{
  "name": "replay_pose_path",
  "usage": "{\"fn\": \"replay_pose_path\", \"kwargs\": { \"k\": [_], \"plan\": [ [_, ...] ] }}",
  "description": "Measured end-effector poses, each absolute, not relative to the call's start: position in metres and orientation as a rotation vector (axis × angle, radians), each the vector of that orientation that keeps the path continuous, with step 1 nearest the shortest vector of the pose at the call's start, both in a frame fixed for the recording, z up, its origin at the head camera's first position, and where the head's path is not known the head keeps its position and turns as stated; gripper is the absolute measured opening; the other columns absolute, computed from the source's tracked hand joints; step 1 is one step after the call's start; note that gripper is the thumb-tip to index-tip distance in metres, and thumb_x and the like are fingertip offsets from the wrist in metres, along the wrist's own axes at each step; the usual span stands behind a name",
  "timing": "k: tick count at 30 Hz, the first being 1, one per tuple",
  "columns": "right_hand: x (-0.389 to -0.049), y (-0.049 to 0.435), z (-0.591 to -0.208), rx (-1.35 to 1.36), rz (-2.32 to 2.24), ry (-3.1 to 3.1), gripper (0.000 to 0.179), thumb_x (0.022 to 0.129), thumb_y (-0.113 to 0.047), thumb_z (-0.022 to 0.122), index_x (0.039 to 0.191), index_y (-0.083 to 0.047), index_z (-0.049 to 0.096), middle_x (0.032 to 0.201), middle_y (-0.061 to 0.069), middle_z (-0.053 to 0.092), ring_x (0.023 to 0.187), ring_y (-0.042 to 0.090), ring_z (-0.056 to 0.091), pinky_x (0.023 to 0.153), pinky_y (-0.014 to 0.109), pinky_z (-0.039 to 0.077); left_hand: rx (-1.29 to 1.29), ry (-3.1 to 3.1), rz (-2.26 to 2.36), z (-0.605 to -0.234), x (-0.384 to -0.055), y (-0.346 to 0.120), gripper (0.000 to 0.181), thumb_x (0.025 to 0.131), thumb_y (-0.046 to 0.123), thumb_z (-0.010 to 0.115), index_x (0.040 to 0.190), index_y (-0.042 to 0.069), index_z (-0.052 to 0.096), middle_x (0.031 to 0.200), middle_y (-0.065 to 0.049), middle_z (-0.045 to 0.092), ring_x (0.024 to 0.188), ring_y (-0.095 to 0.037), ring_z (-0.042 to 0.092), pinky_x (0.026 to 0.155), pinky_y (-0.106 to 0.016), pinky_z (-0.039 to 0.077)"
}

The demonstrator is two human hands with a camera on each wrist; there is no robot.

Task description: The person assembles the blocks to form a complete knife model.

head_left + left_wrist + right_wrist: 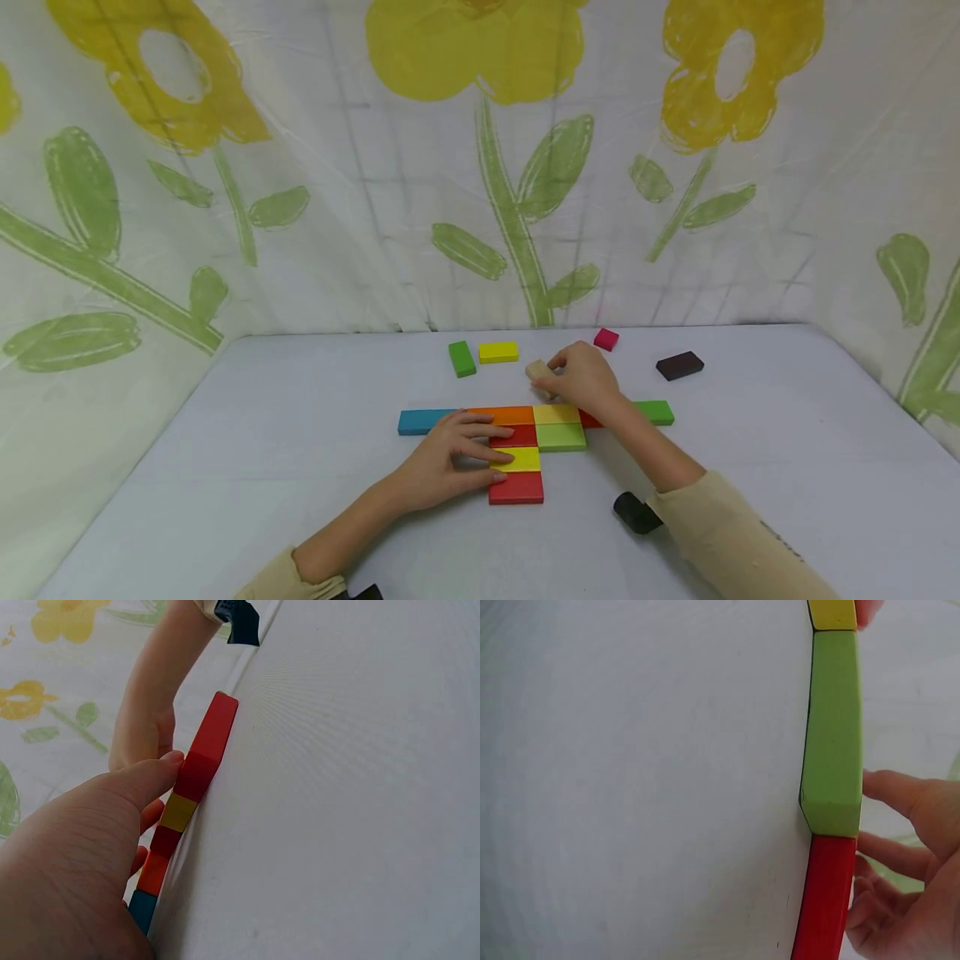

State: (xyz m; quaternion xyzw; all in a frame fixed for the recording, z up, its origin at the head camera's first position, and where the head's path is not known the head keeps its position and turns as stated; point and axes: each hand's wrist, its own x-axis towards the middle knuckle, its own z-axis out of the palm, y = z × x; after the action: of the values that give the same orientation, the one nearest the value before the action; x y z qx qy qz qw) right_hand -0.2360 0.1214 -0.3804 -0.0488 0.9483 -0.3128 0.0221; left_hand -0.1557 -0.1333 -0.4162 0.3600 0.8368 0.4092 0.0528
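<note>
My right hand [585, 380] pinches a beige wooden block [537, 369] between thumb and fingers, just behind a flat arrangement of coloured blocks. In the right wrist view the light-green block [835, 727] and a red block stand in front, hiding the beige one. The spread fingers of my left hand [431, 467] rest on the arrangement's left side, touching the red block [517, 437], the yellow block [525, 459] and the front red block [516, 490]. A blue block [420, 422], an orange block [506, 415], a pale-yellow block [555, 414] and others form the back row.
Behind the arrangement lie a loose green block [462, 359], a yellow block [498, 352], a small pink-red block [607, 339] and a dark brown block [680, 366]. A flower-printed curtain [337, 208] hangs past the table's back edge.
</note>
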Motion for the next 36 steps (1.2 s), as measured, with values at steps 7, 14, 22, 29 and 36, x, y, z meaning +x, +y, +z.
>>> {"fn": "replay_pose_path", "kwargs": {
  "k": [7, 14, 22, 29, 36],
  "plan": [
    [-0.234, 0.117, -0.379, -0.118, -1.005, 2.952, 0.038, 0.090, -0.025, 0.083, 0.112, 0.006, 0.078, 0.103, 0.016, 0.076, 0.078, 0.023, 0.061, 0.064, 0.029, 0.054, 1.105, 2.549, 1.244, -0.416, -0.155, -0.133, 0.028, 0.094, 0.024, 0.079, 0.122, 0.020, 0.082, 0.143, 0.004, 0.068, 0.143, -0.027, 0.050, 0.120, -0.068, 0.030],
    [-0.232, 0.116, -0.378, -0.117, -1.026, 2.950, 0.036, 0.090, -0.023, 0.081, 0.112, 0.006, 0.078, 0.105, 0.017, 0.076, 0.081, 0.024, 0.062, 0.064, 0.029, 0.054, 1.098, 2.548, 1.249, -0.416, -0.155, -0.133, 0.028, 0.094, 0.024, 0.079, 0.122, 0.020, 0.082, 0.143, 0.005, 0.068, 0.143, -0.027, 0.048, 0.119, -0.067, 0.030],
    [-0.230, 0.119, -0.375, -0.176, -1.043, 2.937, 0.035, 0.091, -0.022, 0.080, 0.114, 0.005, 0.077, 0.111, 0.017, 0.075, 0.090, 0.027, 0.063, 0.074, 0.034, 0.058, 1.099, 2.557, 1.253, -0.416, -0.155, -0.133, 0.027, 0.094, 0.024, 0.079, 0.121, 0.021, 0.082, 0.142, 0.006, 0.068, 0.142, -0.026, 0.048, 0.119, -0.065, 0.032],
    [-0.227, 0.123, -0.369, -0.269, -1.081, 2.877, 0.036, 0.094, -0.020, 0.079, 0.120, 0.004, 0.075, 0.119, 0.018, 0.072, 0.101, 0.029, 0.063, 0.085, 0.038, 0.060, 1.092, 2.557, 1.252, -0.415, -0.154, -0.133, 0.028, 0.094, 0.024, 0.080, 0.121, 0.020, 0.082, 0.142, 0.006, 0.068, 0.142, -0.026, 0.048, 0.119, -0.065, 0.032],
    [-0.226, 0.132, -0.367, -0.433, -1.087, 2.826, 0.032, 0.095, -0.016, 0.079, 0.120, 0.003, 0.076, 0.115, 0.015, 0.075, 0.097, 0.026, 0.063, 0.084, 0.036, 0.059, 1.095, 2.555, 1.257, -0.415, -0.154, -0.133, 0.028, 0.094, 0.024, 0.080, 0.121, 0.020, 0.082, 0.142, 0.005, 0.068, 0.141, -0.026, 0.049, 0.119, -0.066, 0.031]
  ]
}}
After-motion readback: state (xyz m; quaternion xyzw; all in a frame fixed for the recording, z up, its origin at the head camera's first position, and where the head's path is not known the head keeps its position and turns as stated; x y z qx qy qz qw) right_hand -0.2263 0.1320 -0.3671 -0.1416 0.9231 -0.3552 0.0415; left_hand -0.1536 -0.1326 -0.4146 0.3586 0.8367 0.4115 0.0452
